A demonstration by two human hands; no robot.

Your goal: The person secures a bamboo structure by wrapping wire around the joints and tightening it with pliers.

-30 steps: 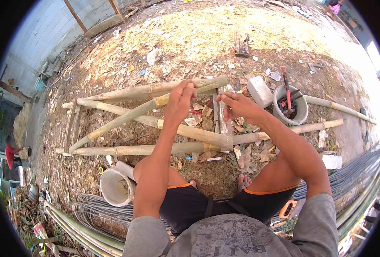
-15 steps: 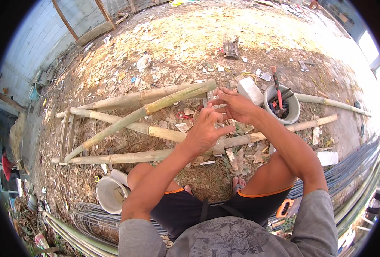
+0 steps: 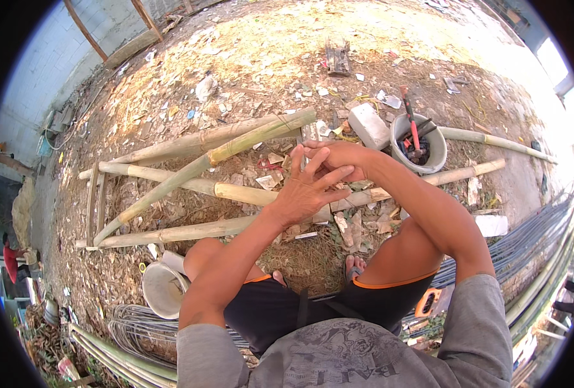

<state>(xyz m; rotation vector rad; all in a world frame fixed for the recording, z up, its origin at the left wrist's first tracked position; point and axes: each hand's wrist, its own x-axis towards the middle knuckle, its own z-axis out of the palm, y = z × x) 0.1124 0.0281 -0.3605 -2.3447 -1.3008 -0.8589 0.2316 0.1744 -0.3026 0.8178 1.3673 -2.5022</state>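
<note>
My left hand [image 3: 304,194] spreads its fingers, gripping nothing visible, over my right hand [image 3: 346,159], whose hidden fingertips mean I can't tell its grip. Centre-left, the bamboo frame [image 3: 245,193] lies crossed, probably for stiffness; upper right, a bucket [image 3: 433,164] holds tools [image 3: 414,134], seemingly within reach.

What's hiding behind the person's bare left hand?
Behind the bare left hand runs a long, round, tan bamboo pole, showing on both sides, over brown, scrap-littered ground. Hand and wrist cover part of the pole, so nothing there can be seen.
</note>
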